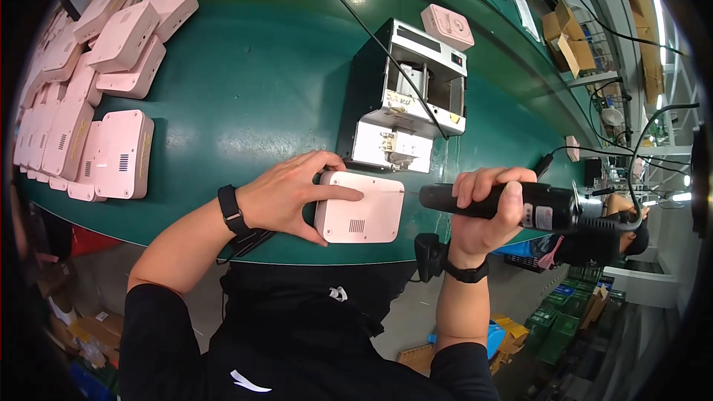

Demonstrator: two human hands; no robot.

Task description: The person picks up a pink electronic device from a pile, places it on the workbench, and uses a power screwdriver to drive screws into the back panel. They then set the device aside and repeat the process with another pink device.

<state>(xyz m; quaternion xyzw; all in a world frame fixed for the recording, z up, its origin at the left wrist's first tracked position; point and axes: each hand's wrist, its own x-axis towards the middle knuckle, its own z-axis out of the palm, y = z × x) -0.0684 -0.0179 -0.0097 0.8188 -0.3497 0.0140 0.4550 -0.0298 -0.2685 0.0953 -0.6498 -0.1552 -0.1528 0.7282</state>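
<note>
A pink plastic housing (359, 212) with rounded corners, a vent grille and corner holes lies flat near the table's front edge. My left hand (293, 194) grips it from its left side, thumb at the near edge and index finger pressed on top. In my right hand (486, 204) is a black electric screwdriver (546, 206), held lying over with its cable running off to the right. Its thin bit points left at the housing's far right corner hole; whether the tip sits in the hole I cannot tell.
Just beyond the housing stands a black and silver screw feeder machine (405, 93), a black cable hanging across it. Many pink housings (122, 152) are stacked at the left. Another pink unit (448, 26) lies behind the machine. A person (605, 241) is at the far right.
</note>
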